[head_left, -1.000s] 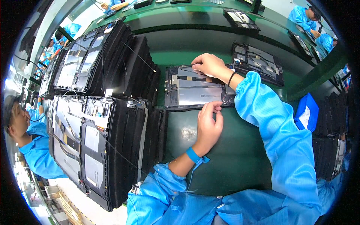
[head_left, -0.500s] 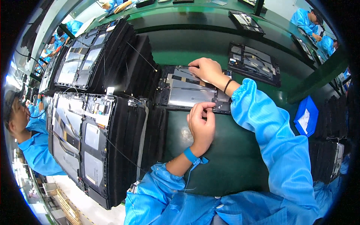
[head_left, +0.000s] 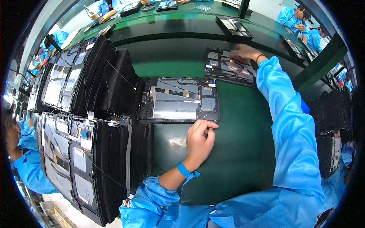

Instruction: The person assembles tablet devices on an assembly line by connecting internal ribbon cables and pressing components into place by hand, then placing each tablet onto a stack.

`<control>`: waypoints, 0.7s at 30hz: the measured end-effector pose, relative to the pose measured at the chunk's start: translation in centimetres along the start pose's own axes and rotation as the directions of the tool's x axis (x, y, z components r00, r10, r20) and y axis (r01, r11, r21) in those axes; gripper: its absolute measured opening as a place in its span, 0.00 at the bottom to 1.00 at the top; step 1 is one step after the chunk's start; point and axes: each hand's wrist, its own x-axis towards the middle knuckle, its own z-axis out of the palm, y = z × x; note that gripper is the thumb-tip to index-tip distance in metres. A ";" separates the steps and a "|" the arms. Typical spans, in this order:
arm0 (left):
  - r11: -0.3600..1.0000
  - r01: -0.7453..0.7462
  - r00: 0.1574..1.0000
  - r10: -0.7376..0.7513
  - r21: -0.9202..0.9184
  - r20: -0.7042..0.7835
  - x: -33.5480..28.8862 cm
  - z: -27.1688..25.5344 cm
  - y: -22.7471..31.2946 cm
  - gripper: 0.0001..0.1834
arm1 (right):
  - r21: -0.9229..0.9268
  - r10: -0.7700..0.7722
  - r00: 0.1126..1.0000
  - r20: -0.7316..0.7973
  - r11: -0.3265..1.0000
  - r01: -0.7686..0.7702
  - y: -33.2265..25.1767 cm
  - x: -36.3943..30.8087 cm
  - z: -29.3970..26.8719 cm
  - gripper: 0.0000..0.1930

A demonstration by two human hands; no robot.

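Observation:
An opened tablet (head_left: 175, 99), with silver battery plates, dark flex cables and a black frame, lies flat on the green bench. My left hand (head_left: 200, 142) is just below its near right edge, fingers curled in and thumb drawn close; anything between them is hidden. A blue strap circles that wrist. Farther off to the right, my right hand (head_left: 246, 53) reaches over a second opened tablet (head_left: 228, 69) and overlaps its far side. Motion smears its fingers, so contact or grip cannot be made out.
Tall stacks of opened tablets with black padding (head_left: 110, 163) stand at the left, thin wires trailing over them. A green post (head_left: 323, 60) slants at the right, near dark stacks (head_left: 329, 112). Co-workers in blue sit across the bench and at the left.
My right hand has left the nearer tablet and moved away to the right, over the second one. My left hand has come off the nearer tablet's corner. The whole view has shifted.

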 end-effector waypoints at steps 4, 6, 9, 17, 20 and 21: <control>0.994 -0.063 0.998 0.062 0.091 0.021 0.0 -0.6 -0.5 0.05 | 0.131 -0.058 0.992 0.116 0.990 0.042 -0.6 -2.0 0.1 0.28; 0.993 -0.056 0.998 0.054 0.099 0.026 0.0 -0.6 -0.3 0.05 | 0.279 0.010 0.968 0.251 0.957 -0.083 -1.5 -3.2 -0.7 0.28; 0.996 -0.026 0.999 0.022 0.083 0.047 0.1 -0.4 -0.4 0.04 | 0.265 0.013 0.978 0.207 0.962 -0.069 -2.1 -5.0 -2.8 0.28; 0.999 -0.044 0.993 0.045 -0.014 0.106 -0.6 0.0 0.1 0.07 | 0.401 -0.194 0.932 -0.305 0.862 0.311 -1.4 -12.5 -7.9 0.26; 0.995 -0.047 0.995 0.054 -0.083 0.089 -0.9 -0.3 -1.0 0.10 | 0.717 0.019 0.958 -0.287 0.667 0.201 -4.0 -17.9 -6.7 0.25; 0.992 -0.023 0.995 0.035 -0.124 0.096 -1.1 -0.2 -0.9 0.15 | 0.774 0.021 0.950 -0.311 0.586 0.240 -4.1 -20.0 -5.7 0.25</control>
